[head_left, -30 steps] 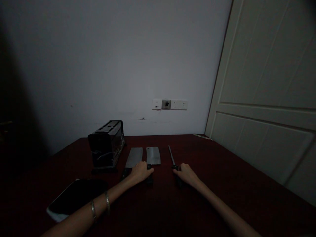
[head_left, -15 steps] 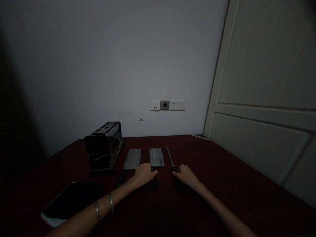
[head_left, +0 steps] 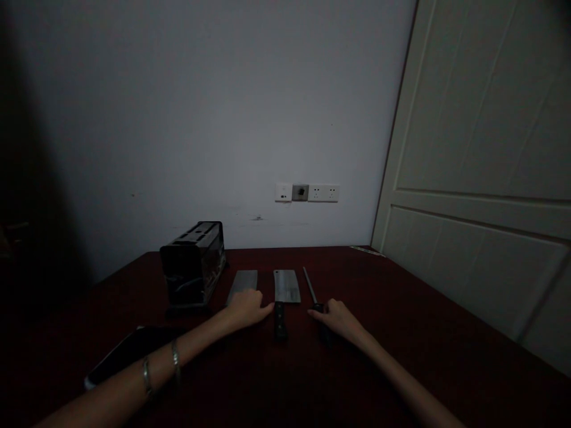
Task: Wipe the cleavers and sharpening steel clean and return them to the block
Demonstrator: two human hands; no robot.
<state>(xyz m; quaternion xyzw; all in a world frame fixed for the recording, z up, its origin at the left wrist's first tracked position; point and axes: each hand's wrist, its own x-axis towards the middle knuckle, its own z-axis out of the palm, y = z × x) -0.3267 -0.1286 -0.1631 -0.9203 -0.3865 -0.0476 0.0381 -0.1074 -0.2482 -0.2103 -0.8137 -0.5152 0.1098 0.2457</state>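
Observation:
My left hand (head_left: 244, 309) hovers over or rests on the left cleaver (head_left: 246, 278), covering its handle and lower blade. Its thumb sticks out to the right, towards the handle of the right cleaver (head_left: 286, 286), while the other fingers point away and partly hide. That right cleaver lies flat, blade to the wall, its black riveted handle uncovered. My right hand (head_left: 339, 318) is closed around the black handle of a sharpening steel (head_left: 309, 285), whose thin rod points towards the wall. The steel lies on the dark red table (head_left: 357, 285).
A black knife block (head_left: 185, 273) with clear sides stands at the back left. Before it lies a dark flat item with a pale edge (head_left: 125, 353), partly behind my left forearm. Sockets (head_left: 323, 192) sit on the wall; a white panelled door (head_left: 473, 238) borders the right.
My left hand has moved left, off the right cleaver's handle and over the left cleaver. My right hand stays at the steel's handle. The view has shifted slightly.

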